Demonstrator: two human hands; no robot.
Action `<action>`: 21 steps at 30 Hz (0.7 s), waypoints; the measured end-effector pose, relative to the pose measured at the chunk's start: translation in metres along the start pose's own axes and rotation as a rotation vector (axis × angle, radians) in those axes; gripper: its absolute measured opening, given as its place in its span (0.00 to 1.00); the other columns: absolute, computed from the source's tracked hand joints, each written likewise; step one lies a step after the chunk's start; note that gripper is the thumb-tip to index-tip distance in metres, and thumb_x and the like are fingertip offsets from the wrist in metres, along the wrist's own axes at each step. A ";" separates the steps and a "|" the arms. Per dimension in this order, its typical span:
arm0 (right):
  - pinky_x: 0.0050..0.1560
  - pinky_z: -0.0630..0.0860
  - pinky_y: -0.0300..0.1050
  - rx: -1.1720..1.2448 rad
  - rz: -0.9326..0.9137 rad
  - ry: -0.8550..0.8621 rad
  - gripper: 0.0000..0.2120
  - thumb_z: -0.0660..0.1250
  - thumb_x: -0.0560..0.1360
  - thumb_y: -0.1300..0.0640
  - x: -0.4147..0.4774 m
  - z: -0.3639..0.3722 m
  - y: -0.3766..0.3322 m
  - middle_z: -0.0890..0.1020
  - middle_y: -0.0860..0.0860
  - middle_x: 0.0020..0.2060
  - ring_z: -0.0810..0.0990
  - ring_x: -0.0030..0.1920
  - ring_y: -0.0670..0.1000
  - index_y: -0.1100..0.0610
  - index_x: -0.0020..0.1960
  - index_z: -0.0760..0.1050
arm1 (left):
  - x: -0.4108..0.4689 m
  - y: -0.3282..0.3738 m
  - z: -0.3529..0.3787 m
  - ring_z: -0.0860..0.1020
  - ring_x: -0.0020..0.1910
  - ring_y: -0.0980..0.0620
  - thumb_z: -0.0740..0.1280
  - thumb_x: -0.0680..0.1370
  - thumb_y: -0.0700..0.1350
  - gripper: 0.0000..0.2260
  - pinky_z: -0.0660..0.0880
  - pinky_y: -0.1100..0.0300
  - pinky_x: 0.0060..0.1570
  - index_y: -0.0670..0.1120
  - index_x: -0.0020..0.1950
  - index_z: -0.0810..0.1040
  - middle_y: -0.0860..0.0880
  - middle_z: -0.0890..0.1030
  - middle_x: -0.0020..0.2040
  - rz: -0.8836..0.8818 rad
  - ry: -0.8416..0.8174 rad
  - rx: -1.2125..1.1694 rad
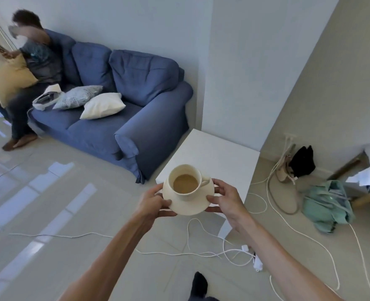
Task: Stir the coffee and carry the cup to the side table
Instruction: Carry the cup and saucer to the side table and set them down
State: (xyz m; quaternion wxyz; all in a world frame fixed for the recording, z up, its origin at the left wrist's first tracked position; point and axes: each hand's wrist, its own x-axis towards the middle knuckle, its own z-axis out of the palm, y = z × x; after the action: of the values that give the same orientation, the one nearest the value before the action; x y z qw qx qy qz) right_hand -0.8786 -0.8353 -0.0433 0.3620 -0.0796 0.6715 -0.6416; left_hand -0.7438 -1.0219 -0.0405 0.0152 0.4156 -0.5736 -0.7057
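Matt cream ceramic, glossy tile, soft cloth.
Smooth glazed-looking cup (185,181) and saucer (186,205) between fingertips (212,198); beyond them smooth white side table (218,153); woven blue sofa (118,118); below, reflective floor tiles (49,192).

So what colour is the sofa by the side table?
Blue. The sofa shows clearly in the head view, with a white cushion on its seat.

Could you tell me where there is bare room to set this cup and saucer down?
The white side table top is bare from the sofa arm to the wall. Both hands, left hand and right hand, hold the saucer at its near corner. The floor below is crowded with white cables.
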 end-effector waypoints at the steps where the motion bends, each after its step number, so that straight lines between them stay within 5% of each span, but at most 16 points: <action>1: 0.42 0.85 0.54 0.009 0.001 -0.001 0.22 0.66 0.74 0.74 0.007 -0.001 -0.002 0.81 0.62 0.54 0.83 0.54 0.61 0.49 0.56 0.80 | 0.008 0.004 0.000 0.86 0.44 0.42 0.61 0.79 0.23 0.27 0.87 0.53 0.38 0.44 0.73 0.79 0.33 0.83 0.61 0.000 -0.001 -0.003; 21: 0.43 0.85 0.53 0.064 0.037 0.319 0.22 0.65 0.73 0.74 0.163 -0.007 -0.043 0.81 0.56 0.51 0.82 0.52 0.57 0.48 0.53 0.80 | 0.209 0.110 0.024 0.86 0.45 0.40 0.63 0.79 0.23 0.28 0.86 0.53 0.36 0.48 0.72 0.78 0.32 0.84 0.58 -0.051 -0.224 0.178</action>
State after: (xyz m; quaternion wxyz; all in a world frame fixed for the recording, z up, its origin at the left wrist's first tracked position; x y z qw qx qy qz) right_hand -1.0162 -0.9299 -0.0673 0.2650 0.0471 0.7011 -0.6604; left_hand -0.9453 -1.1443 -0.0696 -0.1037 0.3484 -0.6215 -0.6940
